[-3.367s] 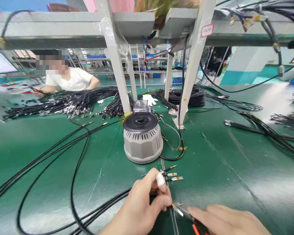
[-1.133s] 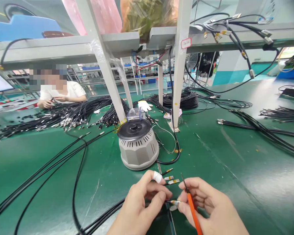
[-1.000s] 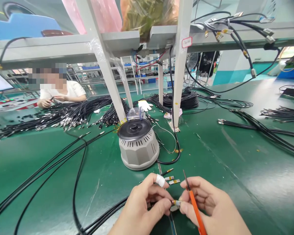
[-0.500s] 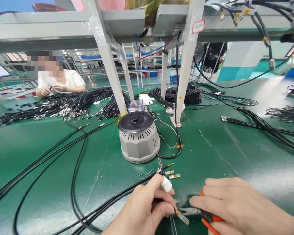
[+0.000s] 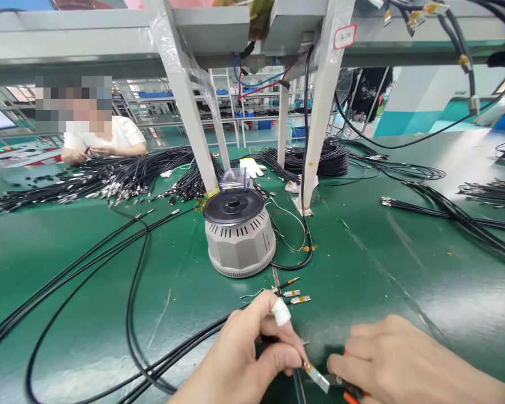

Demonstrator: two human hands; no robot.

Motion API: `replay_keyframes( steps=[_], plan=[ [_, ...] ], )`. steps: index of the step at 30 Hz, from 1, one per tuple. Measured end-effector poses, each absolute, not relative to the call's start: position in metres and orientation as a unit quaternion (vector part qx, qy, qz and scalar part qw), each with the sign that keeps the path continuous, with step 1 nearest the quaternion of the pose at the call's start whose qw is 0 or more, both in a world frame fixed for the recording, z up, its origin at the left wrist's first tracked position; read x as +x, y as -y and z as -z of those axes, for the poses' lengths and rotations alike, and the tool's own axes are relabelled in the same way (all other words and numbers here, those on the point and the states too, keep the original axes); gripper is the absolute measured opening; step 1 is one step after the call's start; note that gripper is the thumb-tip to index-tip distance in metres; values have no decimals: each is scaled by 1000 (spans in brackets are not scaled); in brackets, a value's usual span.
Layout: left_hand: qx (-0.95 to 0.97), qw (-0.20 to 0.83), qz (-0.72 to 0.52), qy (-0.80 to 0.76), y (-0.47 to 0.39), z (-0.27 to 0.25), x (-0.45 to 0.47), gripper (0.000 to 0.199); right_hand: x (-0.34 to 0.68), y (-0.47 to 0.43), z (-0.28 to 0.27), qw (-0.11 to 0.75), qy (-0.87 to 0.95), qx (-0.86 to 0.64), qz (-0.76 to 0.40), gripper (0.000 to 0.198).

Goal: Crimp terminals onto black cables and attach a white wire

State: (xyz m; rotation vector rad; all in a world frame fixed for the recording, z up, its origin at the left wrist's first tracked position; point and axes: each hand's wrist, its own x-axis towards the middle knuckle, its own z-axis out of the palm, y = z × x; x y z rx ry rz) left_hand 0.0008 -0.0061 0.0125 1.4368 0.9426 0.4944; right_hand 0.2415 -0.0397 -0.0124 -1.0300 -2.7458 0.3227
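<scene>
Toward the table's (image 5: pixel 353 292) near edge, left hand (image 5: pixel 252 348) pinches likely light, bendy cable (image 5: pixel 304 363), best held behind plug (image 5: pixel 318 380); right hand (image 5: pixel 385 356) clasps orange-handled tool (image 5: pixel 352 388).

On the surface (image 5: pixel 353 252), the machine (image 5: pixel 240 247) stands before the posts (image 5: pixel 322 106). Behind it, a cable heap (image 5: pixel 88 178) lies left, a coil (image 5: pixel 328 160) right, a glove (image 5: pixel 252 168) between. A co-worker (image 5: pixel 126 134) is behind the heap. Before the machine lie three cable ends (image 5: pixel 292 293); nearer still, the left hand (image 5: pixel 255 348) holds another end (image 5: pixel 317 379), the right hand (image 5: pixel 395 359), rightward, the snips (image 5: pixel 352 388).
</scene>
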Motion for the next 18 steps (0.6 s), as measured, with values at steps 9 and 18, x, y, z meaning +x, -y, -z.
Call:
replay_keyframes(
  steps=[9, 18],
  plan=[
    [671, 582, -188, -420, 4, -13, -2, 17, 250, 39, 8, 231, 872, -390, -181, 25],
    [671, 585, -179, -420, 6, -11, -1, 22, 235, 36, -8, 160, 906, -378, -99, 19]
  ],
)
